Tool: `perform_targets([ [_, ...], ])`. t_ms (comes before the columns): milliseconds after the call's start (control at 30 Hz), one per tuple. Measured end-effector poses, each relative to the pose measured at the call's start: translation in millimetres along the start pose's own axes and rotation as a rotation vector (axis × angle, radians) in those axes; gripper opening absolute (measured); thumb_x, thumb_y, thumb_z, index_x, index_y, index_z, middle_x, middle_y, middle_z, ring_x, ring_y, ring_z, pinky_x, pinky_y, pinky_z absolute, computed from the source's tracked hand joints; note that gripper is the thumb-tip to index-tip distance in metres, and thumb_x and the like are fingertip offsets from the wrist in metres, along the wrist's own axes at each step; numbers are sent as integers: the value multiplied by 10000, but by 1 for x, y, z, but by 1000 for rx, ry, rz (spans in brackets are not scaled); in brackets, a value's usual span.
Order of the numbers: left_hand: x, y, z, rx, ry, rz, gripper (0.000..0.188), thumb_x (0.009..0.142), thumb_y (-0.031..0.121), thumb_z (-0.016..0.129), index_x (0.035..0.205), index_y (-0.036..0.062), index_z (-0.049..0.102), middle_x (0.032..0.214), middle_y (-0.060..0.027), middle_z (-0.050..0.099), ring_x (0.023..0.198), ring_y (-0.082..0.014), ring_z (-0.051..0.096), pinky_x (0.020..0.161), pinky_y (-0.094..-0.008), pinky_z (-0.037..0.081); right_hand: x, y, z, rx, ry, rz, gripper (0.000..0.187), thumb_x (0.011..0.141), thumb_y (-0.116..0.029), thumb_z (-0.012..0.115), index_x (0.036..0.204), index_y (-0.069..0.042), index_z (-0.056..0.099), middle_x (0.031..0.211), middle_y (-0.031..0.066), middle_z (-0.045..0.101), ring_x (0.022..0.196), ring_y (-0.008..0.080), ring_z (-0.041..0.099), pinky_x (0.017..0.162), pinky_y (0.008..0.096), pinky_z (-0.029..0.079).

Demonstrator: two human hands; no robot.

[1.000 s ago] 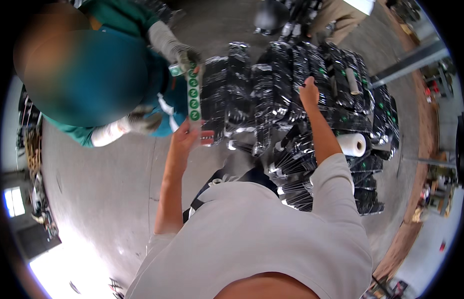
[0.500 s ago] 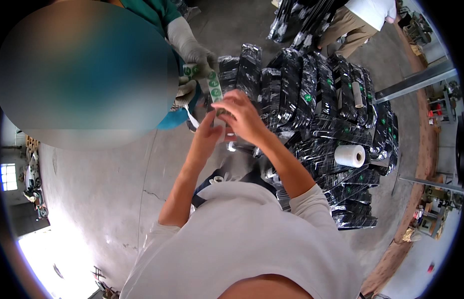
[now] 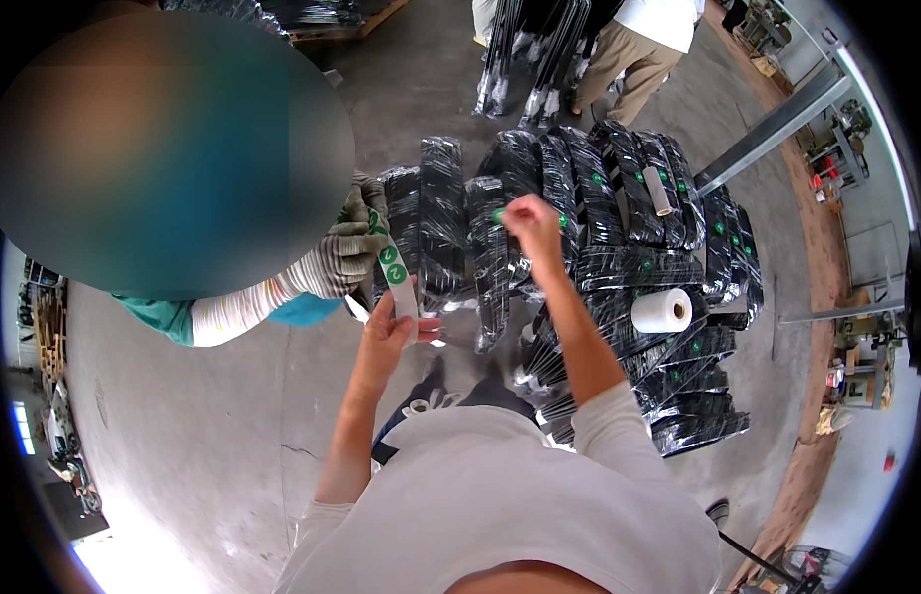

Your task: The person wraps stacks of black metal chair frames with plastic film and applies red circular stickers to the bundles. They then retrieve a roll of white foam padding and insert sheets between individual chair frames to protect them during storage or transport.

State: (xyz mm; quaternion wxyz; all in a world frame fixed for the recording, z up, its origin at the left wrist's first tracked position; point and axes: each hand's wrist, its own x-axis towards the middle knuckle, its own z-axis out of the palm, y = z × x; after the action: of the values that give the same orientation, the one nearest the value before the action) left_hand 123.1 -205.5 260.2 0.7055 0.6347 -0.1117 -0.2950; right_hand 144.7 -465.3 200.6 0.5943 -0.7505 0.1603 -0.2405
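Your left hand [image 3: 385, 335] grips lower end of sticker strip [image 3: 392, 267], left of frame centre; co-worker's gloved hand [image 3: 347, 259] holds upper end. Your right hand [image 3: 534, 230] pinches green sticker [image 3: 499, 215] over black wrapped bundles [image 3: 441, 223], upper centre.

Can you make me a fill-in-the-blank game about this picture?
1. The person's ____ hand holds the end of a strip of round green stickers.
2. The right hand is by wrapped bundles coloured ____.
3. The thick roll lying on the bundles is ____ in colour.
4. The co-worker's hands wear ____.

Missing words: left; black; white; gloves.
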Motion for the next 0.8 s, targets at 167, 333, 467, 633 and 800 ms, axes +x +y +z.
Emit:
perform_targets([
  [167,1,1,6,69,13,-12,480,837,-10,346,1312,43,310,897,-158,623,838,-236,625,803,-323,470,67,132,-29,-579,142,68,56,651,-93,615,662,-42,593,656,114,610,672,240,611,590,318,472],
  [333,-5,-1,2,73,48,-16,471,848,8,355,1315,40,304,874,-167,627,810,-235,631,806,-285,437,69,109,-8,-1112,-52,66,318,731,-129,618,1007,-93,464,950,190,525,825,364,580,685,435,479],
  [467,-5,-19,1,12,83,-26,542,853,-2,361,1361,71,184,879,-167,623,784,-255,635,794,-305,458,62,33,3,-891,-8,-177,306,713,-141,668,960,-70,501,967,153,512,817,286,592,650,353,487],
  [633,-7,-16,4,-71,34,18,600,830,-61,322,1376,66,106,1157,-171,473,939,-242,580,730,-325,519,-26,-77,67,16,-629,-446,167,689,-49,674,845,-64,618,911,81,489,795,238,527,673,287,443],
  [800,-6,-4,2,83,54,53,726,724,-143,300,1383,80,93,1336,-143,275,1072,-260,504,710,-348,547,-44,-63,82,-24,-562,-547,272,633,26,687,865,-101,623,877,65,457,856,214,479,693,295,423],
])
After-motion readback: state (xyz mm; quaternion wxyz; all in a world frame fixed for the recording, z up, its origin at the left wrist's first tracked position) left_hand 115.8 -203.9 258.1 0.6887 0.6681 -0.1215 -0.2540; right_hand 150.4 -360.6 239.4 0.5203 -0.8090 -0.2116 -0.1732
